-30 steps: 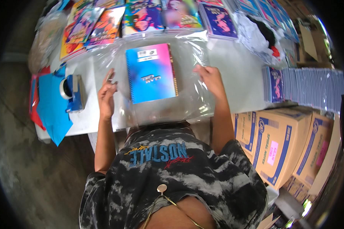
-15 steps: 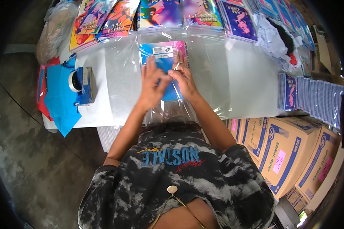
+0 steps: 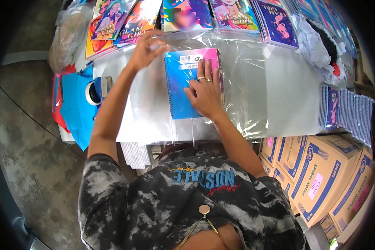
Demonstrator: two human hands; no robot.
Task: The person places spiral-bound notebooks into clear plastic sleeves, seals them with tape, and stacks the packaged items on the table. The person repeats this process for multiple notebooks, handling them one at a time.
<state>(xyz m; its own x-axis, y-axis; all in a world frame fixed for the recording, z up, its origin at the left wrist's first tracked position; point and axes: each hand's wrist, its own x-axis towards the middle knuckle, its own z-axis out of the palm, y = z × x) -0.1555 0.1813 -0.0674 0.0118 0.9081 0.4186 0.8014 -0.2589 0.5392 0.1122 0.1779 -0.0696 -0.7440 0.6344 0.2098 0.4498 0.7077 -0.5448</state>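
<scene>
A spiral notebook with a blue and pink cover lies on a sheet of clear plastic film in front of me. A white barcode label sits near its far end. My right hand rests flat on the notebook, fingers stretched out, with rings on it. Off the notebook's far left corner, my left hand is raised beside the film. Its fingers are bent but apart, slightly blurred, and I see nothing clearly held in them.
Colourful notebooks line the table's far side. At left are a tape dispenser, blue sheets and a bagged bundle. Crumpled plastic and a notebook row stand right, above cardboard boxes.
My left hand has left the notebook and moved up and to the left. The right hand has flattened onto the cover. The whole view has shifted slightly.
</scene>
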